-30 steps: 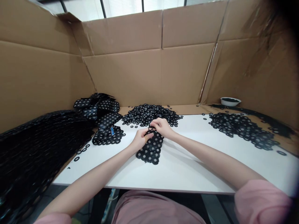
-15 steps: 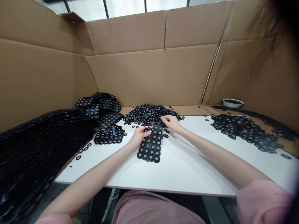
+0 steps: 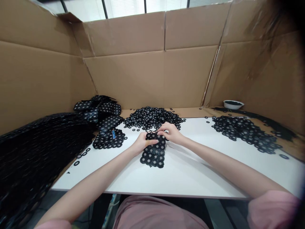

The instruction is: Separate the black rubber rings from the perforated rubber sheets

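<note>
L hand [image 3: 141, 143] has the flat, black, rubbery-looking sheet of joined rings [image 3: 153, 154] by its upper left side, thumb across the front, so that grip's def full. Sheet's tilted, mid-way along the white, flat-topped bench [image 3: 190, 178]. R hand [image 3: 175, 134] is pinching its top edge, grip narrow; can't tell exactly which bit's btwn the fingertips. Just behind: a mound of small, loose black rings [image 3: 151, 117]. Off to the L there's another black ring sheet [image 3: 107, 143] w/ a blue label [image 3: 113, 134], a messy stack of black dotted sheets [image 3: 108, 108], plus a huge glossy black heap [image 3: 45, 149]. Far R: more scattered black rings [image 3: 245, 133] & a small, round white bowl [image 3: 231, 107] w/ dark bits inside.
</note>
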`<state>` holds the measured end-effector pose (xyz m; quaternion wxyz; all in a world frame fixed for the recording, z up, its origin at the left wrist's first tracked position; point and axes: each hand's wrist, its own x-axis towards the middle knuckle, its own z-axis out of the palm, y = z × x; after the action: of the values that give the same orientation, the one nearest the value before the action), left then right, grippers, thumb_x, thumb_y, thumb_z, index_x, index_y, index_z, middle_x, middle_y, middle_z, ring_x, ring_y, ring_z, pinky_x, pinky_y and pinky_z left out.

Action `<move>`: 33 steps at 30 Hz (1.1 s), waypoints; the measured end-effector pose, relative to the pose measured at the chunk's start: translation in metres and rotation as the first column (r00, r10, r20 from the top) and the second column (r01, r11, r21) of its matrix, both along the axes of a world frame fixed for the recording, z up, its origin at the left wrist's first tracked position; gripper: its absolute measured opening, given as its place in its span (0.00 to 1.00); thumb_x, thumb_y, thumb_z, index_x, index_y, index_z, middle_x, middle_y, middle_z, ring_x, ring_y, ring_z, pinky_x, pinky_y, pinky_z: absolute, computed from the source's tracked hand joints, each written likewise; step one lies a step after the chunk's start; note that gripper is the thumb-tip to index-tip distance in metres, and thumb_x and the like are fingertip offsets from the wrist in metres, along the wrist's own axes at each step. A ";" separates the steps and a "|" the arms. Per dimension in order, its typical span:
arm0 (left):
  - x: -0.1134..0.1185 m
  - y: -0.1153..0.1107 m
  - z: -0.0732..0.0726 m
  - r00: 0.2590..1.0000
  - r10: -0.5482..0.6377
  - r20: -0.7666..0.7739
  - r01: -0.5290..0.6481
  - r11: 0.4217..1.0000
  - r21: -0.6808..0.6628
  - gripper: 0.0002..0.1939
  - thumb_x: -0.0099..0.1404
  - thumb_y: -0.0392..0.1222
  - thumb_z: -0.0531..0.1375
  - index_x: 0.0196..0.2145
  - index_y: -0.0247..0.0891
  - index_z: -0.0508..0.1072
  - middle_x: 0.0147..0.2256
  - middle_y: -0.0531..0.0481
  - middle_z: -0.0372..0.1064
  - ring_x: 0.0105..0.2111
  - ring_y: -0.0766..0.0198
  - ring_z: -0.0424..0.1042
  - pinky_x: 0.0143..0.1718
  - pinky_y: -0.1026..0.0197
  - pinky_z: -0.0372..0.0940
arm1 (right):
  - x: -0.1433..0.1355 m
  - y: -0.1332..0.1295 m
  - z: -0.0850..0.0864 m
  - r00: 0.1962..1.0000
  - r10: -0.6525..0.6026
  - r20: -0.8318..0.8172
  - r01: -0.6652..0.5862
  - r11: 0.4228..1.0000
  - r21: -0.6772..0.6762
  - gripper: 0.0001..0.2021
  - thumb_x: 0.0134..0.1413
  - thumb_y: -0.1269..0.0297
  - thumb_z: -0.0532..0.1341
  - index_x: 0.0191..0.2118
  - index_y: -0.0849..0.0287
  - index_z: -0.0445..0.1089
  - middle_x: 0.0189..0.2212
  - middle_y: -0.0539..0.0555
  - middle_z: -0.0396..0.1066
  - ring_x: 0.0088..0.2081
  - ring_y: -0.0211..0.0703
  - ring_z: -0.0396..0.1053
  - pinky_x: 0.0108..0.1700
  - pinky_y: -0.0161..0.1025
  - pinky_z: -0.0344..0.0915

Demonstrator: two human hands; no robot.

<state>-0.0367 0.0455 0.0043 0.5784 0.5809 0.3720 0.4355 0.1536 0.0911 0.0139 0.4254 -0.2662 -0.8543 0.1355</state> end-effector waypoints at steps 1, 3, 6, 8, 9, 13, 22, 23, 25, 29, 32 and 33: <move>0.000 0.001 0.000 1.000 0.005 -0.025 -0.005 1.000 0.006 0.16 0.45 0.40 0.70 0.33 0.31 0.76 0.29 0.48 0.74 0.28 0.63 0.71 0.34 0.62 0.64 | 0.000 0.000 0.000 1.000 0.005 -0.015 -0.006 0.998 -0.059 0.10 0.55 0.62 0.59 0.27 0.60 0.72 0.26 0.54 0.72 0.32 0.42 0.64 0.35 0.37 0.57; 0.000 0.001 0.002 0.999 0.007 -0.052 -0.007 1.000 0.017 0.16 0.45 0.41 0.70 0.31 0.30 0.76 0.28 0.47 0.74 0.27 0.62 0.71 0.32 0.61 0.64 | -0.001 0.000 0.000 0.998 0.032 -0.048 -0.040 0.981 -0.192 0.13 0.55 0.60 0.57 0.24 0.60 0.70 0.24 0.53 0.70 0.31 0.41 0.63 0.33 0.37 0.56; -0.001 0.001 0.006 0.999 -0.012 -0.048 0.013 0.999 0.034 0.16 0.44 0.42 0.70 0.30 0.29 0.76 0.28 0.46 0.74 0.26 0.61 0.71 0.31 0.61 0.65 | -0.003 0.002 0.001 0.988 0.101 -0.112 -0.137 0.914 -0.382 0.19 0.52 0.52 0.56 0.19 0.61 0.64 0.19 0.50 0.61 0.25 0.38 0.58 0.28 0.35 0.52; -0.001 0.000 0.009 0.999 -0.015 -0.044 0.017 0.999 0.038 0.16 0.44 0.41 0.70 0.30 0.30 0.76 0.28 0.46 0.74 0.26 0.61 0.72 0.31 0.61 0.65 | -0.005 0.003 0.003 0.975 0.131 -0.178 -0.202 0.852 -0.483 0.21 0.49 0.48 0.57 0.18 0.60 0.60 0.17 0.48 0.56 0.23 0.36 0.53 0.27 0.35 0.49; -0.002 0.000 0.009 0.999 -0.013 -0.042 0.015 0.999 0.039 0.15 0.44 0.41 0.70 0.29 0.29 0.76 0.28 0.46 0.74 0.26 0.61 0.72 0.31 0.61 0.65 | -0.006 0.004 0.004 0.968 0.139 -0.208 -0.230 0.820 -0.523 0.21 0.47 0.47 0.58 0.17 0.60 0.59 0.17 0.47 0.55 0.23 0.35 0.52 0.27 0.35 0.48; -0.002 -0.001 0.010 0.999 -0.011 -0.031 0.013 0.998 0.058 0.15 0.45 0.41 0.70 0.29 0.30 0.76 0.28 0.46 0.74 0.26 0.61 0.72 0.31 0.61 0.65 | -0.007 0.004 0.008 0.944 0.186 -0.273 -0.321 0.716 -0.620 0.21 0.42 0.47 0.60 0.17 0.60 0.58 0.17 0.46 0.52 0.23 0.34 0.49 0.27 0.34 0.46; -0.002 -0.002 0.008 1.000 -0.014 -0.028 0.016 0.996 0.089 0.14 0.46 0.41 0.70 0.29 0.30 0.75 0.27 0.47 0.74 0.26 0.62 0.71 0.30 0.62 0.64 | -0.003 0.010 0.000 0.911 0.210 -0.356 -0.412 0.522 -0.747 0.17 0.40 0.55 0.63 0.18 0.61 0.57 0.18 0.45 0.53 0.22 0.32 0.50 0.26 0.33 0.43; -0.002 -0.002 0.008 0.999 -0.017 -0.028 0.019 0.996 0.090 0.14 0.46 0.41 0.70 0.29 0.30 0.75 0.27 0.47 0.74 0.26 0.62 0.71 0.30 0.62 0.64 | -0.003 0.010 -0.001 0.911 0.205 -0.357 -0.411 0.516 -0.752 0.17 0.40 0.56 0.62 0.18 0.61 0.56 0.18 0.44 0.53 0.22 0.32 0.50 0.25 0.33 0.43; -0.002 -0.002 0.008 0.999 -0.023 -0.026 0.025 0.996 0.090 0.14 0.46 0.41 0.69 0.30 0.29 0.75 0.27 0.47 0.74 0.26 0.62 0.71 0.30 0.62 0.64 | -0.004 0.010 -0.003 0.918 0.199 -0.343 -0.396 0.521 -0.756 0.17 0.40 0.55 0.62 0.18 0.60 0.56 0.18 0.44 0.52 0.21 0.31 0.49 0.25 0.32 0.43; -0.001 -0.001 0.008 1.000 -0.010 -0.006 0.010 0.995 0.094 0.14 0.45 0.40 0.70 0.29 0.30 0.75 0.28 0.47 0.74 0.28 0.62 0.71 0.32 0.62 0.64 | -0.010 0.010 -0.002 0.953 0.120 -0.278 -0.292 0.611 -0.736 0.20 0.41 0.50 0.61 0.18 0.59 0.54 0.17 0.44 0.51 0.20 0.31 0.49 0.23 0.32 0.44; 0.001 -0.003 0.006 1.000 0.004 0.016 -0.005 0.997 0.081 0.14 0.44 0.40 0.70 0.29 0.31 0.75 0.28 0.48 0.73 0.27 0.63 0.71 0.31 0.62 0.64 | -0.012 0.017 -0.001 0.968 -0.004 -0.250 -0.172 0.718 -0.674 0.22 0.40 0.45 0.61 0.17 0.59 0.56 0.17 0.46 0.56 0.21 0.33 0.53 0.22 0.32 0.48; 0.001 -0.004 0.005 1.000 0.010 0.020 -0.012 0.997 0.077 0.14 0.44 0.39 0.70 0.29 0.31 0.75 0.28 0.49 0.74 0.27 0.63 0.71 0.32 0.62 0.64 | -0.011 0.022 0.000 0.966 -0.048 -0.255 -0.136 0.743 -0.655 0.22 0.40 0.44 0.60 0.17 0.60 0.58 0.17 0.47 0.59 0.21 0.33 0.54 0.22 0.32 0.50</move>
<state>-0.0357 0.0411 0.0091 0.5567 0.5964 0.3525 0.4584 0.1425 0.1128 0.0137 0.4047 -0.3605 -0.6932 0.4751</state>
